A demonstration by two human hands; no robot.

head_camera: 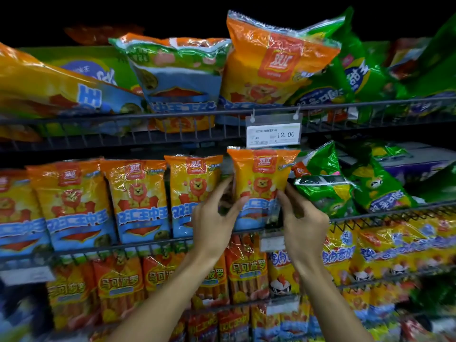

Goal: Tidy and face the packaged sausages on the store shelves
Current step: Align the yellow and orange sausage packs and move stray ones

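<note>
Here, both hands grip one glossy orange-and-blue plastic sausage packet with a lion picture (262,188), the left hand (213,218) pinching its left edge and the right hand (302,219) its right edge. It stands upright on the middle black wire shelf (148,245), at the right end of a row of matching orange packets (138,198), probably so its front faces outward. Crumpled green foil packets (345,186) slump just beside it.
</note>
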